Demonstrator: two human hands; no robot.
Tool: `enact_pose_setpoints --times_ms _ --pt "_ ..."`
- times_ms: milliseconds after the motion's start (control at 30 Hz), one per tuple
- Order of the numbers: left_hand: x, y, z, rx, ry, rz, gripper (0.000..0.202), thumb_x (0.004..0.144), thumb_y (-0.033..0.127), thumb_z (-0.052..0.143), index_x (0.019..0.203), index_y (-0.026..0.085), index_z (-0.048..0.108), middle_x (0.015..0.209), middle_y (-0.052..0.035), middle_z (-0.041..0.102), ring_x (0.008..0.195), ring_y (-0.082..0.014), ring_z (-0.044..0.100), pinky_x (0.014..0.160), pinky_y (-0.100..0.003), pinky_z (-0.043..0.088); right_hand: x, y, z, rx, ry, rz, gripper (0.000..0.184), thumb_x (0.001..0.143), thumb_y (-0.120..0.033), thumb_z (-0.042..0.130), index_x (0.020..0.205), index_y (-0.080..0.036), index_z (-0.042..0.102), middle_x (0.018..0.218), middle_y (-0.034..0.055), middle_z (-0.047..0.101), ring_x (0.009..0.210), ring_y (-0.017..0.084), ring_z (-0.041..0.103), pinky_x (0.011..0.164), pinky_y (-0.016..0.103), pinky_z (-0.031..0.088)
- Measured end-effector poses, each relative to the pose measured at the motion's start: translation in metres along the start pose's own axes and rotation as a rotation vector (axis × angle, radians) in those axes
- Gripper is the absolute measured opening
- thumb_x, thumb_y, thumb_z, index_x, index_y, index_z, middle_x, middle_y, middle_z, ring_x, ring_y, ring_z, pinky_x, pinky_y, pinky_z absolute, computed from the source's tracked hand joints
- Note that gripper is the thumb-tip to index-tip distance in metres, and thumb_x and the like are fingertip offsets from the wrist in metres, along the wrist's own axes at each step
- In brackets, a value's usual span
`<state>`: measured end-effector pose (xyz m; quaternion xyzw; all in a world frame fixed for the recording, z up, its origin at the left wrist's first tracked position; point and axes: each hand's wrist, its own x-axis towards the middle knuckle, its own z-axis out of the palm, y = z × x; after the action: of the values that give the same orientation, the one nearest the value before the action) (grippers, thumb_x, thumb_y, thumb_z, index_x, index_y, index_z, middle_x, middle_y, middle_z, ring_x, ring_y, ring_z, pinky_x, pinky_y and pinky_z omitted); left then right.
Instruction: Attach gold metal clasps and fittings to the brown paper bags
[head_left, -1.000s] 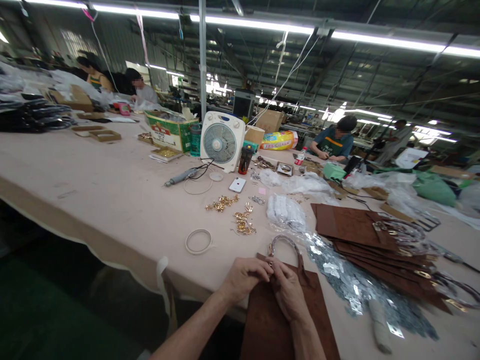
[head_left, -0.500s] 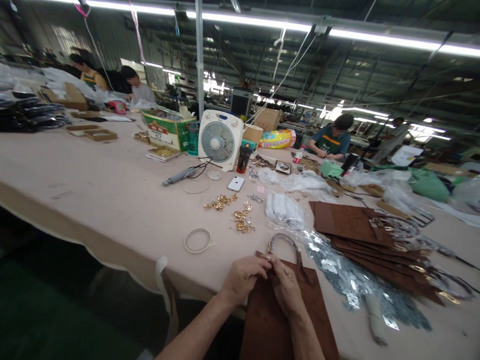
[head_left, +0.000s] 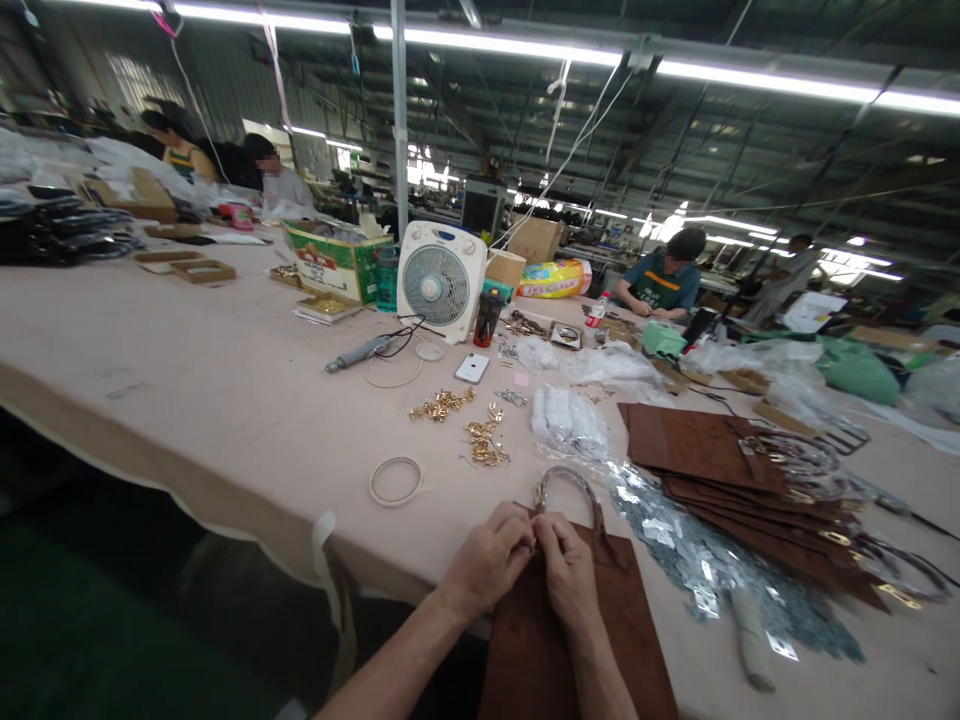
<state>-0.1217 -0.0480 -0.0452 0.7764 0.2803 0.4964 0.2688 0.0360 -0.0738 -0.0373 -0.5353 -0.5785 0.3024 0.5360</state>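
A brown leather bag panel point(head_left: 626, 620) lies over the table's front edge, its lower part hanging towards me. A curved handle point(head_left: 574, 472) in clear wrap rises from its top edge, with gold hardware point(head_left: 538, 494) at its left end. Just below that hardware, my left hand point(head_left: 491, 555) has its fingers bent into a pinch. My right hand point(head_left: 568, 575) rests on the panel, thumb and fingers pressed together against the left fingertips. Whatever small piece sits between the fingertips is hidden.
Gold hardware point(head_left: 486, 443) lies in loose piles beyond my hands, near a tape roll point(head_left: 396, 482). To the right are metal plates point(head_left: 697, 560) and stacked brown panels point(head_left: 697, 445). A fan point(head_left: 441, 280), phone point(head_left: 472, 368) and corded screwdriver point(head_left: 360, 352) stand farther back. A co-worker point(head_left: 664, 275) sits opposite.
My left hand has turned and its fingers have curled closer to the right fingertips, covering the small shiny piece seen there before. The panel and handle have stayed put.
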Motion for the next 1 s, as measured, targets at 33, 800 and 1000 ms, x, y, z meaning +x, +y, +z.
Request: enact_pose_setpoints --times_ms 33,800,1000 --pt "0.000 0.001 0.000 -0.011 -0.019 0.001 0.022 0.089 0.001 0.059 0.097 0.021 0.063 0.103 -0.0053 0.064 0.097 -0.0167 0.065 0.088 -0.025 0.055 0.000 -0.001 0.000 0.001 0.004 -0.004 0.039 0.101 -0.052 0.057 0.079 -0.020 0.066 0.080 0.0018 0.064 0.079 0.019 0.059 0.077 0.027 0.046" --pt "0.013 -0.009 0.006 -0.178 0.023 -0.260 0.036 0.096 0.030 0.064 0.130 0.023 0.056 0.127 -0.0097 0.061 0.109 -0.0224 0.069 0.095 -0.041 0.064 0.002 0.004 -0.035 0.290 0.364 0.167 0.037 0.090 -0.054 0.071 0.098 -0.018 0.073 0.088 0.0042 0.073 0.082 0.019 0.065 0.079 0.030 0.051" --pt "0.012 -0.012 0.009 0.011 0.141 -0.368 0.034 0.098 0.031 0.059 0.130 0.020 0.058 0.134 -0.0131 0.061 0.122 -0.0263 0.064 0.104 -0.045 0.058 -0.014 0.023 -0.086 0.019 0.397 0.168 0.039 0.090 -0.056 0.069 0.097 -0.018 0.074 0.089 0.0048 0.074 0.087 0.022 0.065 0.084 0.033 0.050"
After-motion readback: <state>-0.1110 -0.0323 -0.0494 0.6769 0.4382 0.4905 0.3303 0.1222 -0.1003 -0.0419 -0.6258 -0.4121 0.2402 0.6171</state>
